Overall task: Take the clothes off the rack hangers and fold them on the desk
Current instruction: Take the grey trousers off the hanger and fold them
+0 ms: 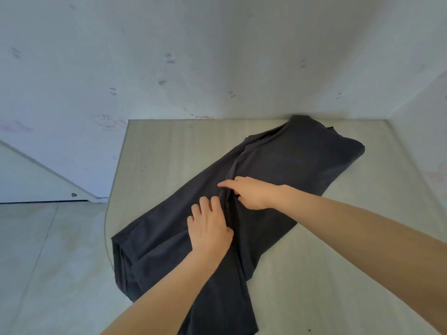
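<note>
Garment [278, 165] of dark grey cloth lies diagonally across the pale bench [169, 146], my left grip [209, 228] pressing flat on it, fingers straight, my right grip [251, 192] just beside, forefinger out on a crease [232, 169], other fingers curled, whether pinching I cannot tell.

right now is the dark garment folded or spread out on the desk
Mostly spread, not folded compact: the garment lies long across the desk, creased down its middle, edges layered at the left end.
</note>
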`<state>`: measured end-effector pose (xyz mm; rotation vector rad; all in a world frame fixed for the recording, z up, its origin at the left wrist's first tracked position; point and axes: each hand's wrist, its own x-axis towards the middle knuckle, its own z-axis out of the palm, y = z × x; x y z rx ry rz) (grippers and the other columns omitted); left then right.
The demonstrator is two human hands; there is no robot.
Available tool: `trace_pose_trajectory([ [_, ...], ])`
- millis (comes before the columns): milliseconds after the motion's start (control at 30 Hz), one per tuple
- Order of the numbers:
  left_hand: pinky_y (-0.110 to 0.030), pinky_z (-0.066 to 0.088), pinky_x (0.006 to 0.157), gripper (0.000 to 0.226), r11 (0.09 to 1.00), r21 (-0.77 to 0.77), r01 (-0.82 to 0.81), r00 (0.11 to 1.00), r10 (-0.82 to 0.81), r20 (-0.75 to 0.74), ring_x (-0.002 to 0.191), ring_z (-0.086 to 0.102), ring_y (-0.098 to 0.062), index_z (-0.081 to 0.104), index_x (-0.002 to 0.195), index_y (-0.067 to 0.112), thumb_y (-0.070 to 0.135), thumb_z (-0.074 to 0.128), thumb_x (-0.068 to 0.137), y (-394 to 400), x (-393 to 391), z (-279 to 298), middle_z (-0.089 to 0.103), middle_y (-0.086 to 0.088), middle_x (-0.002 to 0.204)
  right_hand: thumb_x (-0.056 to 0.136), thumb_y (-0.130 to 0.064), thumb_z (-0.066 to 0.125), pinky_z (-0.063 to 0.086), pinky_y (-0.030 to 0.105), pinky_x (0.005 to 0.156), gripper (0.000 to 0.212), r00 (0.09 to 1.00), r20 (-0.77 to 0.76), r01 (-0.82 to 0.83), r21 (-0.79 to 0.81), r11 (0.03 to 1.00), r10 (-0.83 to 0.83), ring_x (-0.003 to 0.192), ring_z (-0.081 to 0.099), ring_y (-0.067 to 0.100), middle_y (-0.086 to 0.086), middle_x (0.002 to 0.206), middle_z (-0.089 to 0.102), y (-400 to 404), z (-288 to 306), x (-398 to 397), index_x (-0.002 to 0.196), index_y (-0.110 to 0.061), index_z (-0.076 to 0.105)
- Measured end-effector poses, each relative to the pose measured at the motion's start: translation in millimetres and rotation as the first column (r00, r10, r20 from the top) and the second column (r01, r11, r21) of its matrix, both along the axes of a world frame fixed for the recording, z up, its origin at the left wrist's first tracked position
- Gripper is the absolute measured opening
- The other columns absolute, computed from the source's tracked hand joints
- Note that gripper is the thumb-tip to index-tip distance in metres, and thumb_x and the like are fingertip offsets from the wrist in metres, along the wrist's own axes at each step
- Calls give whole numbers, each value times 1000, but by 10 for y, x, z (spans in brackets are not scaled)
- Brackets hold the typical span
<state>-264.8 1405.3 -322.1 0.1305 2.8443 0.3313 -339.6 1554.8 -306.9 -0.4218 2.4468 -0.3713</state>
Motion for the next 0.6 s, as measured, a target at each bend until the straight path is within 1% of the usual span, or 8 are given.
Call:
trace_pose_trajectory([
  [100,-33,41,92,51,994,22,109,994,-109,-5,112,45,-22,33,134,22,32,57,91,-41,379,-25,42,-2,129,94,0,44,39,37,107,61,998,-39,-51,76,996,54,128,43,26,6,145,38,-45,-13,47,149,-23,30],
  [200,-33,42,91,38,975,78,209,976,-213,45,110,50,-21,38,133,25,37,46,98,-50,651,-54,47,0,126,94,1,41,39,38,107,58,997,-51,-50,111,993,56,126,44,28,8,145,37,-44,2,65,148,-21,33],
  [267,-36,43,94,41,981,66,180,977,-186,104,110,52,-22,39,130,25,48,45,97,-53,762,-55,48,0,125,94,2,40,39,38,106,58,996,-61,-51,121,991,59,125,45,29,8,144,37,-53,5,88,147,-18,34],
  [367,-42,41,98,60,987,-23,156,959,-146,242,115,50,-25,40,128,22,65,50,86,-72,870,-43,45,0,125,95,1,41,39,37,106,56,995,-76,-48,124,991,58,123,46,29,9,143,37,-53,-14,88,147,-17,35],
  [433,-41,42,96,59,981,-80,179,942,-147,301,116,47,-26,41,126,18,58,56,85,-84,936,-22,41,-2,126,96,-1,41,39,37,106,54,995,-85,-38,122,992,48,123,47,29,9,141,39,-61,-41,82,147,-16,36],
  [500,-35,45,88,40,984,-52,169,929,-142,341,107,49,-23,45,117,14,37,61,89,-115,943,4,43,-5,122,98,-7,42,38,36,107,49,996,-87,-23,117,993,34,124,47,28,9,140,41,-73,-65,64,146,-16,38],
  [567,-31,48,79,19,991,42,124,895,-131,427,89,50,-18,47,100,13,21,61,91,-191,870,54,49,-4,105,99,-14,45,39,35,105,44,995,-97,-5,106,994,15,121,48,27,9,136,43,-63,-83,46,142,-16,40],
  [600,-29,49,75,17,991,91,98,865,-130,484,81,49,-16,45,94,14,17,61,90,-266,796,94,48,-2,94,99,-16,47,41,36,102,42,994,-110,-1,107,994,13,118,50,26,8,134,44,-63,-89,20,140,-17,41],
])
